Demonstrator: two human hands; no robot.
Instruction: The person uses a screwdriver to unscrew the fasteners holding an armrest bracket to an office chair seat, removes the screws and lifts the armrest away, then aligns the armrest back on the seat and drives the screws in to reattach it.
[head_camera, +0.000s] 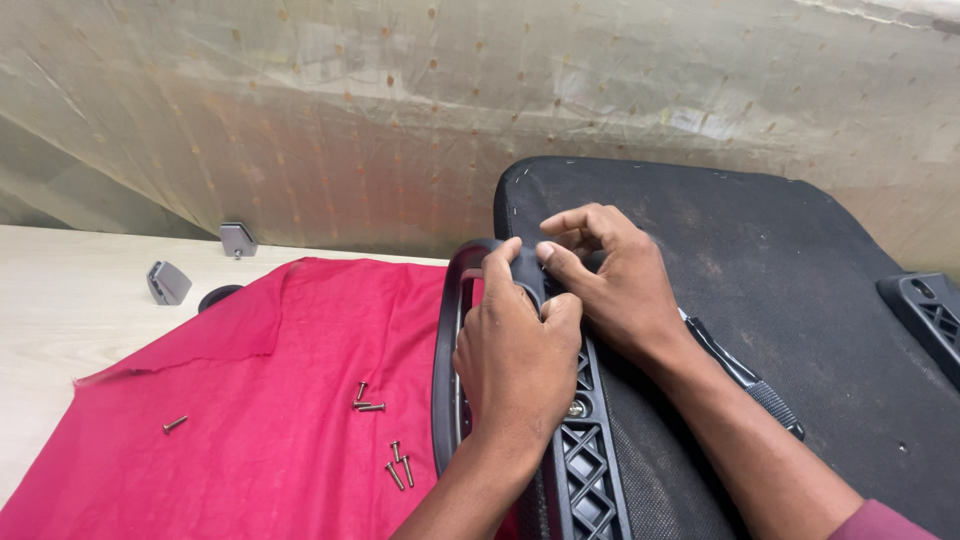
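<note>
Here, both hands are working on the black plastic armrest (470, 330) that is lying against the underside of an upturned chair seat (800, 300), beside the red cloth (270, 400). The left hand (515, 350) is closing around the curved top of the armrest, and the right hand (610, 280) is pinching the same bend with thumb and fingers. The armrest is probably stiff and light, with a smooth loop easy to grasp. Loose screws (385, 440) are lying on the cloth, small and easy to scatter.
</note>
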